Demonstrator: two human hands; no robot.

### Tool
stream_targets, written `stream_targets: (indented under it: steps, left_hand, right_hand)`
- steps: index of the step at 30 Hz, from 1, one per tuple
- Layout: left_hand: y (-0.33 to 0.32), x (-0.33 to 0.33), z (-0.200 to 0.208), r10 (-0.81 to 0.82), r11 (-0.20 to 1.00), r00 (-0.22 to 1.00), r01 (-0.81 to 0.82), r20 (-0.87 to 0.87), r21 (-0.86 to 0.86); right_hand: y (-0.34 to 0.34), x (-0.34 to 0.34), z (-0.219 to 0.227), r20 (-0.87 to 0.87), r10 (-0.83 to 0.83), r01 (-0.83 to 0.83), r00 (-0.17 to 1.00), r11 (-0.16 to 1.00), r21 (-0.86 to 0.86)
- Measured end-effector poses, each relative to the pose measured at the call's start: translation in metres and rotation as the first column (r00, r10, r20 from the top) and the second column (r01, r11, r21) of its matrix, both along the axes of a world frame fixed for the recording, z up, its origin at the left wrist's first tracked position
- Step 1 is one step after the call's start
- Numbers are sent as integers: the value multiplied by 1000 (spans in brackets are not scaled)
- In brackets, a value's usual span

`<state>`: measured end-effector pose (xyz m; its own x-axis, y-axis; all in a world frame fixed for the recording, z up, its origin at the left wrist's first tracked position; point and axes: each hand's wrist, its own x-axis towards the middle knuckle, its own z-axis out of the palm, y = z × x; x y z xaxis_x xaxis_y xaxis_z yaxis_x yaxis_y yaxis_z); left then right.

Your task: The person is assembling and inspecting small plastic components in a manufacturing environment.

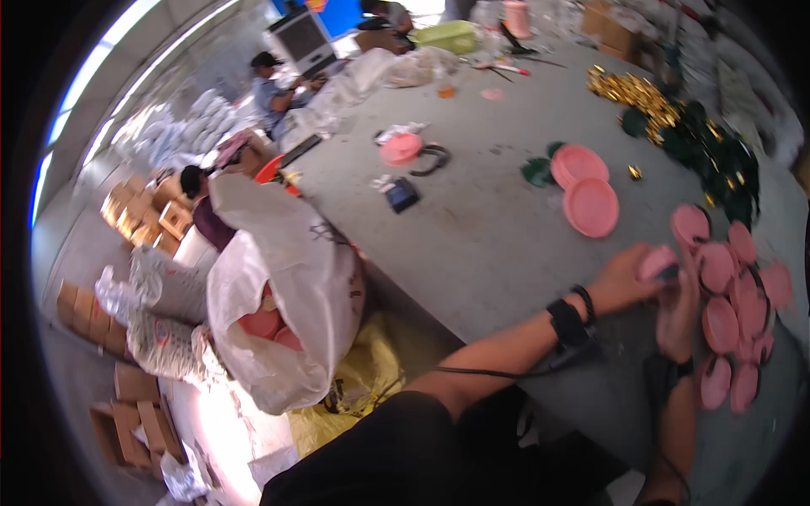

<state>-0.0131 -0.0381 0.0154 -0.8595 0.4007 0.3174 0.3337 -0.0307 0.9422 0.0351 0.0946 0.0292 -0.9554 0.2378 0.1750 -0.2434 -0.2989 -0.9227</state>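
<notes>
The small pink round piece, dark along its lower edge, is held up between the 2 hands, above the near right part of the grey table; the left hand has its fingers curled in around it from the left; the right hand stands upright just beside it, palm turned inward, but blur hides how far its fingers close, so I cannot tell whether it grips; both wrists wear black bands.

Just right of the hands lies a cluster of pink round pieces, many dark-edged, some tilted against each other; beyond the hands, 2 pink discs overlap, with dark green pieces beside them and 1 gold piece to their right; farther right are a gold heap and a dark green heap, which touch; toward the table's left edge sit a pink lid, a black curved strip and a dark blue box; left of the table, an open white sack holds more pink pieces, near a yellow sack.
</notes>
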Motion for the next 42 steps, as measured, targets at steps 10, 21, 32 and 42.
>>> stream_targets:
  steps: [10, 21, 32, 42]
  left_hand:
    - [-7, -20, -10, -225, 911, 904, 62, 365, 409]
    - [-11, -19, -2, -414, 825, 687, 6, 597, 565]
    - [-7, -20, -10, -550, 746, 660, 112, 512, 657]
    - [-12, -28, -10, -446, 650, 698, -178, 561, 739]
  right_hand:
    - [15, -15, -22, -73, -142, 159, 987, 837, 524]
    - [37, -10, 4, 72, -6, -18, 997, 947, 321]
    - [4, -2, -5, -159, 43, 104, 986, 583, 806]
    - [96, 4, 34, -81, -229, 243, 970, 924, 295]
